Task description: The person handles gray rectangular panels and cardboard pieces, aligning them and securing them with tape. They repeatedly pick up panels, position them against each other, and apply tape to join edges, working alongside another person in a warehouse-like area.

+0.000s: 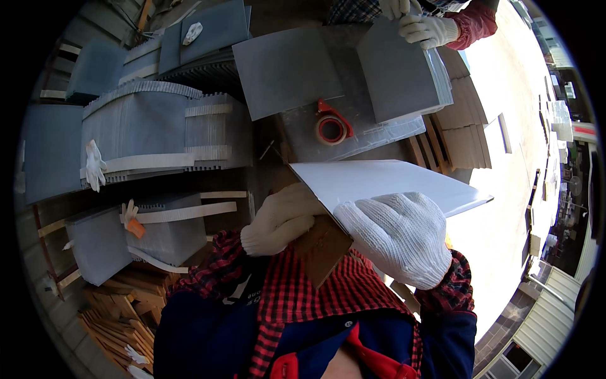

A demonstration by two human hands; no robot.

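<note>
A pale, glossy flat panel (391,180) is held tilted in front of my chest. My right hand (398,237), in a white knitted glove, is closed over its near edge, fingers on the upper face. At the left edge, my gloved left hand (281,221) is curled, its fingertips partly hidden by the panel. A piece of brown cardboard (325,249) sticks out below the panel, between my hands and against my shirt. Whether my left hand also touches the cardboard, I cannot tell.
Beyond the panel, a red tape dispenser (332,128) rests on a wrapped stack (363,148). A co-worker's gloved hands (426,30) hold a grey panel (398,76) there. Strapped grey stacks (142,126) stand left, cardboard strips (126,316) lower left.
</note>
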